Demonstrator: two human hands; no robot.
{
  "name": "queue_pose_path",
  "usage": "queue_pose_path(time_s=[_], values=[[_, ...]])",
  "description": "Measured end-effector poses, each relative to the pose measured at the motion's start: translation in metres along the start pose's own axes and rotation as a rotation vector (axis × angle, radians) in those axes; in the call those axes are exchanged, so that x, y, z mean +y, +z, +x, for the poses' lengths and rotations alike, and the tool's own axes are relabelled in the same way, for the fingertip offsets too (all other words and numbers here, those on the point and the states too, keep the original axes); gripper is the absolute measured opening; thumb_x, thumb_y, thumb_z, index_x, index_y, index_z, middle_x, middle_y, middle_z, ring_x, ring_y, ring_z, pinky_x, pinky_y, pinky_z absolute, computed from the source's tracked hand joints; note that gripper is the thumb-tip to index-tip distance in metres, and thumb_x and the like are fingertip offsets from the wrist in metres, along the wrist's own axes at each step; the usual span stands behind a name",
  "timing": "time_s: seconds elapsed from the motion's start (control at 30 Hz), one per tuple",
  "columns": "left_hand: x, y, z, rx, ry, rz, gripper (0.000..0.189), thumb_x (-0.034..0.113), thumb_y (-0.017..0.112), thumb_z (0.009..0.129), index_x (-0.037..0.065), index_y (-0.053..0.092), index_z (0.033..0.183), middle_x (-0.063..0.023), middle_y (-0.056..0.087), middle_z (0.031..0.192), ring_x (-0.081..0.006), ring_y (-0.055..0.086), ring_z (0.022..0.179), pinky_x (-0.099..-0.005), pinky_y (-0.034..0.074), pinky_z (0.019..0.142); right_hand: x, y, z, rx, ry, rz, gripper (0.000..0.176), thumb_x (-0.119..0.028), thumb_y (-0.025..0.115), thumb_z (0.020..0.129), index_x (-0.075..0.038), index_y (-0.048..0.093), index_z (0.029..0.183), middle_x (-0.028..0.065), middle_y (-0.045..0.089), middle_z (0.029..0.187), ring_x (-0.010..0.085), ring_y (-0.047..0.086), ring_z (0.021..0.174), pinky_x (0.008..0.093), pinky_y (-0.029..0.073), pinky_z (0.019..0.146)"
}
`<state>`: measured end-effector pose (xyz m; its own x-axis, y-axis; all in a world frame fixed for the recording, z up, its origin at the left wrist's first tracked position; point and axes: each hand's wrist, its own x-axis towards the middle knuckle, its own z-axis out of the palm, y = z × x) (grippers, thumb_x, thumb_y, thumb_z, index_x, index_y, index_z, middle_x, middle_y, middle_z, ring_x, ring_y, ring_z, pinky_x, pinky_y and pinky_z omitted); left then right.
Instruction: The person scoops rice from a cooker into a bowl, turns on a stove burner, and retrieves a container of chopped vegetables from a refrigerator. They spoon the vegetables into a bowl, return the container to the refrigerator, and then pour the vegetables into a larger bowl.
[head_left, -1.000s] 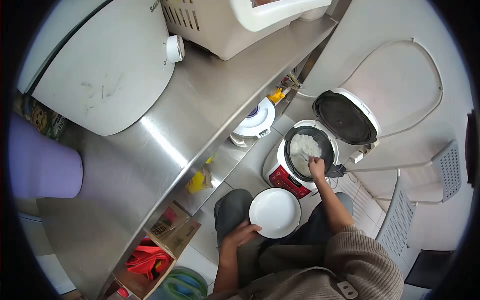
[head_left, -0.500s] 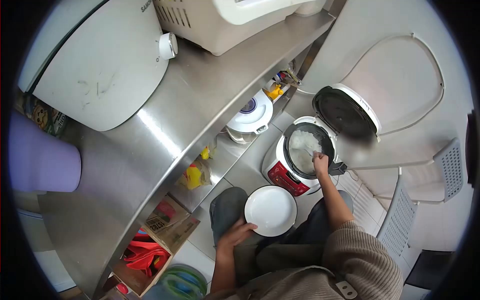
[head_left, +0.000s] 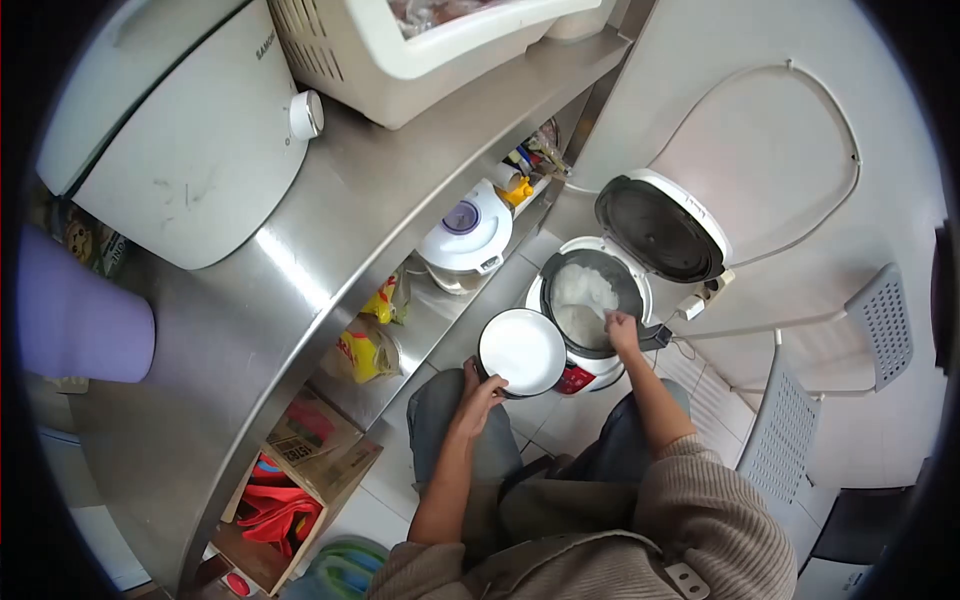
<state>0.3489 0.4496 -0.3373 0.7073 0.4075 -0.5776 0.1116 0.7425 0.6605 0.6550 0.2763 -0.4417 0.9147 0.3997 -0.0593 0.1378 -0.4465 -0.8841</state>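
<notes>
Plate (head_left: pixel 520 350), one, in left hand (head_left: pixel 483 392) grip, right hand (head_left: pixel 620 331) grip unclear, over one rice cooker (head_left: pixel 575 379)

Steel counter (head_left: pixel 330 230) left; pale tiled floor (head_left: pixel 385 505); grey perforated chair (head_left: pixel 790 440) right; white wall (head_left: pixel 760 180)

— Where am I finding room around the rice cooker (head_left: pixel 590 320)?
— I'm seeing its mouth lying open from above. The raised lid (head_left: pixel 660 228) is walling off the far side, and the right hand (head_left: pixel 620 330) is sitting over the near rim.
— And on the left?
— The plate (head_left: pixel 521 351), gripped by the left hand (head_left: pixel 480 392), is hanging just beside the cooker, closing that gap. Beyond it the steel counter (head_left: pixel 300 300) is overhanging the white kettle (head_left: pixel 463 235). On the right the grey chair (head_left: pixel 790 430) is standing apart, leaving bare floor (head_left: pixel 715 385) between
</notes>
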Motion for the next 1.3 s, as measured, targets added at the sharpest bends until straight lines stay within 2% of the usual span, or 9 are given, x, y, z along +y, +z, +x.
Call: queue_pose_path(time_s=[0.3,0.4,0.53,0.6,0.8,0.93,1.0,1.2,1.3], values=[[0.001,-0.01,0.025,0.075,0.091,0.059,0.076,0.02,0.064,0.069,0.007,0.023,0.131,-0.0124,0.044,0.117,-0.0219,0.051,0.096,-0.0387,0.047,0.074,-0.029,-0.038,-0.018,-0.079,0.264,0.225,0.031,-0.031,0.057,0.091,-0.004,0.063,0.077,-0.0051,0.046,0.055,0.0041,0.037,0.047,0.0226,0.027,0.043],[0.019,0.008,0.03,0.136,0.131,0.116,0.067,0.02,0.061,0.073,0.006,0.029,0.129,-0.012,0.046,0.118,-0.0228,0.053,0.102,-0.0394,0.048,0.08,-0.043,-0.07,-0.029,-0.161,0.231,0.273,0.027,-0.032,0.056,0.091,-0.008,0.066,0.084,-0.0072,0.044,0.056,0.0032,0.035,0.046,0.0209,0.025,0.043],[0.039,0.035,0.046,0.16,0.188,0.219,0.077,0.025,0.066,0.071,0.007,0.024,0.134,-0.0137,0.044,0.124,-0.0268,0.049,0.112,-0.0442,0.044,0.087,-0.06,-0.11,-0.047,-0.079,0.173,0.129,0.026,-0.031,0.055,0.091,-0.007,0.066,0.084,-0.008,0.041,0.054,0.0025,0.033,0.045,0.0204,0.024,0.042],[0.025,0.038,0.078,0.152,0.363,0.293,0.075,0.018,0.07,0.07,-0.003,0.024,0.126,-0.0192,0.048,0.116,-0.0272,0.052,0.105,-0.0353,0.044,0.088,-0.082,-0.129,-0.057,-0.125,0.182,0.176,0.03,-0.03,0.056,0.091,-0.006,0.062,0.075,-0.0054,0.045,0.055,0.0033,0.035,0.047,0.0209,0.025,0.043],[0.005,0.074,0.1,0.135,0.446,0.377,0.074,0.02,0.071,0.068,-0.006,0.028,0.123,-0.0237,0.05,0.114,-0.0299,0.053,0.104,-0.0359,0.042,0.091,-0.156,-0.128,-0.075,-0.193,-0.04,-0.166,0.025,-0.024,0.057,0.09,-0.002,0.065,0.082,-0.002,0.045,0.054,0.0058,0.04,0.051,0.0242,0.032,0.046],[0.004,0.082,0.089,0.101,0.317,0.253,0.078,0.02,0.072,0.066,-0.006,0.028,0.125,-0.0248,0.049,0.119,-0.0309,0.051,0.11,-0.0361,0.041,0.094,-0.196,-0.097,-0.095,-0.182,-0.589,-0.88,0.023,-0.022,0.056,0.088,-0.003,0.058,0.075,0.0124,0.055,0.053,0.0257,0.055,0.045,0.0356,0.041,0.044],[0.013,0.083,0.077,0.136,0.382,0.485,0.077,0.02,0.072,0.066,-0.004,0.029,0.126,-0.024,0.048,0.12,-0.0305,0.051,0.111,-0.0361,0.04,0.095,-0.211,-0.09,-0.105,-0.215,-0.587,-1.0,0.023,-0.022,0.056,0.089,-0.005,0.053,0.074,0.012,0.055,0.052,0.0316,0.055,0.047,0.0393,0.042,0.044],[0.007,0.059,0.09,0.13,0.299,0.368,0.072,0.013,0.068,0.069,0.002,0.03,0.129,-0.0172,0.048,0.119,-0.026,0.049,0.111,-0.0342,0.041,0.094,-0.232,-0.1,-0.119,-0.105,-0.61,-0.949,0.02,-0.021,0.056,0.089,-0.005,0.05,0.079,0.0109,0.051,0.049,0.03,0.054,0.044,0.0391,0.041,0.042],[0.014,0.058,0.086,0.069,0.368,0.323,0.071,0.01,0.066,0.07,0.003,0.027,0.129,-0.0168,0.044,0.123,-0.0255,0.046,0.115,-0.0354,0.039,0.097,-0.225,-0.098,-0.124,-0.193,-0.51,-0.85,0.016,-0.01,0.053,0.086,-0.003,0.048,0.099,0.0154,0.054,0.055,0.0345,0.057,0.052,0.0429,0.044,0.051]])
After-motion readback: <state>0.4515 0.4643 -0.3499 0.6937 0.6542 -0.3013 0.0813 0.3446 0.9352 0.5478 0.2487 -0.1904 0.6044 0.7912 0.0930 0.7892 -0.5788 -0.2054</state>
